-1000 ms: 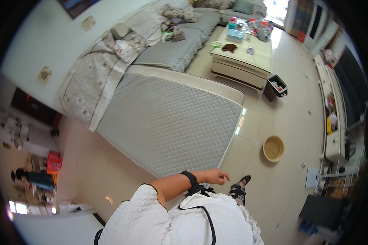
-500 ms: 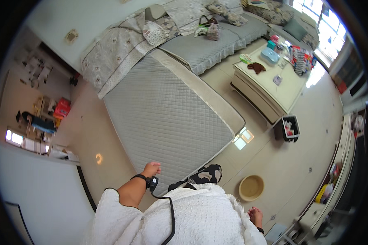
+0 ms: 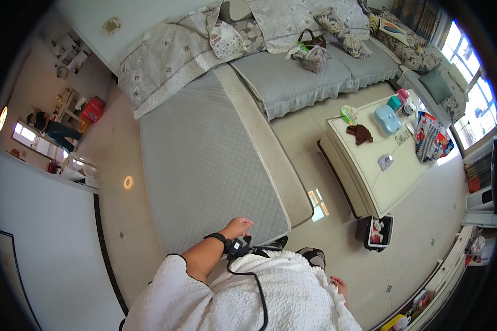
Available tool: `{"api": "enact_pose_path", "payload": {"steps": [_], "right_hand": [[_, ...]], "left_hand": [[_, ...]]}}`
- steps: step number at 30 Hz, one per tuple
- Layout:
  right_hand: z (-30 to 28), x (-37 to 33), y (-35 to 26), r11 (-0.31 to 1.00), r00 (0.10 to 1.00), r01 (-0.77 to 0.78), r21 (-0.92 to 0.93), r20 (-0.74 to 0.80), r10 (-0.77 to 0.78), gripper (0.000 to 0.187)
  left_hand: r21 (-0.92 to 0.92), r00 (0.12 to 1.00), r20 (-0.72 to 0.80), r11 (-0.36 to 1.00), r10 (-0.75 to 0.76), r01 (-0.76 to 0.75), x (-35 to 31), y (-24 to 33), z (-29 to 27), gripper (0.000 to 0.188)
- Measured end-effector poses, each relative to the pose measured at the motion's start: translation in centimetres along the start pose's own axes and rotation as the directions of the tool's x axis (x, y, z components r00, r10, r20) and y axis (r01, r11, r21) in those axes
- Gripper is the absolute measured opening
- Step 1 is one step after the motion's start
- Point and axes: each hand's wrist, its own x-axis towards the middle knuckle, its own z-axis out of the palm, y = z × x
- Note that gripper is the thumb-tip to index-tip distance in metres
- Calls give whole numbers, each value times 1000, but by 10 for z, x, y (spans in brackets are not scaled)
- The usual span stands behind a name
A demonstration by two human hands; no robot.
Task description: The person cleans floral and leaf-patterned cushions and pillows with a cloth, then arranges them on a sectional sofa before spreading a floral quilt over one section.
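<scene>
My left hand (image 3: pixel 239 227) is in front of my body, its fingers loosely curled, with nothing seen in them. A black wrist strap with a small device and cable is on that arm. Beyond and below the hand spreads a grey quilted sofa cover (image 3: pixel 204 160) on the long sofa section; I cannot see the hand touching it. My right hand (image 3: pixel 339 286) hangs low at my right side, partly behind the white sleeve. Its visible fingers are curled and no held thing shows.
A cream coffee table (image 3: pixel 364 171) with a blue tray (image 3: pixel 387 120) and a brown cloth (image 3: pixel 360 134) stands ahead right. A black bin (image 3: pixel 378 234) is by its near end. The sofa seat (image 3: pixel 292 77) holds a bag (image 3: pixel 315 58). Another person (image 3: pixel 58 131) bends over at far left.
My view has moved forward and turned, bringing the bin and coffee table nearer. The tan basin on the floor is out of sight. Both hands remain empty-looking, the right one now more covered by the sleeve.
</scene>
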Motion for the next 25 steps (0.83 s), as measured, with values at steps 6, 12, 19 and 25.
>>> {"api": "enact_pose_path", "payload": {"steps": [6,12,19,25], "right_hand": [[-65,112,-63,999,991,-3,51,-133,9,20],[-114,209,-161,963,991,-118,-241,-86,100,24],[-172,298,-266,750,999,-23,-661,17,46,29],[-123,448,-326,998,995,-62,-31,79,64,23]], "left_hand": [[-136,986,-114,981,124,-139,98,62,31,26],[-21,959,-221,984,-177,177,134,33,82,24],[-165,998,36,985,60,-53,144,195,140,32],[-378,972,-232,925,-46,-46,127,175,129,36]]}}
